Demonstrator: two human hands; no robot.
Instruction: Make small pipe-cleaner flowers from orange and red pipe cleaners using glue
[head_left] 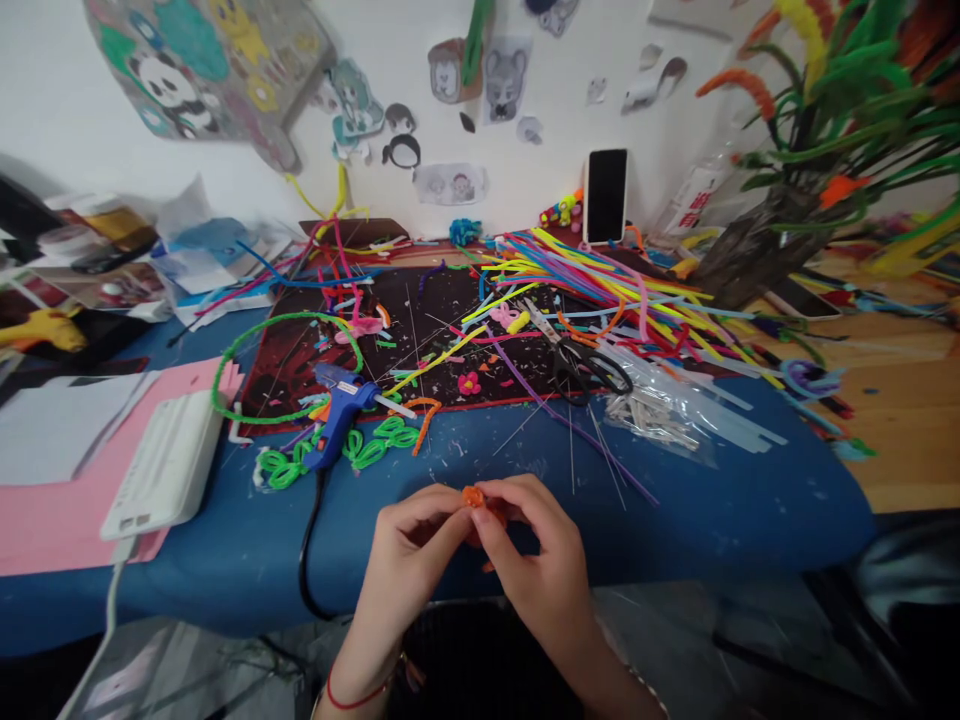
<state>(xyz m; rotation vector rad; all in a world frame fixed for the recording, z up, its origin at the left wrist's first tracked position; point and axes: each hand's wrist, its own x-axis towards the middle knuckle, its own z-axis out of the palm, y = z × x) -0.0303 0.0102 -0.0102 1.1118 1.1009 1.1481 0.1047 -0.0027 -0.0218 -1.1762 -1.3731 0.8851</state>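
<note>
Between my fingertips, at the table's front edge, is a small bent piece of orange pipe cleaner [474, 497]. My left hand [420, 545] pinches it from the left, and my right hand [536, 540] pinches it from the right. More orange shows below my right fingers, partly hidden. Beyond my hands lie a blue hot glue gun [339, 415] with a glue stick in it, green looped pipe cleaners [367, 450] and a small pink flower [469, 384]. Black-handled scissors [577, 365] rest farther right.
A heap of coloured pipe cleaners [592, 280] covers the dark mat [285, 360]. A green ring [217, 370] and a white power strip [169, 460] are on the left. At the back a phone [606, 195] stands upright. Plastic bags [675, 410] and a pipe-cleaner plant [765, 210] are on the right.
</note>
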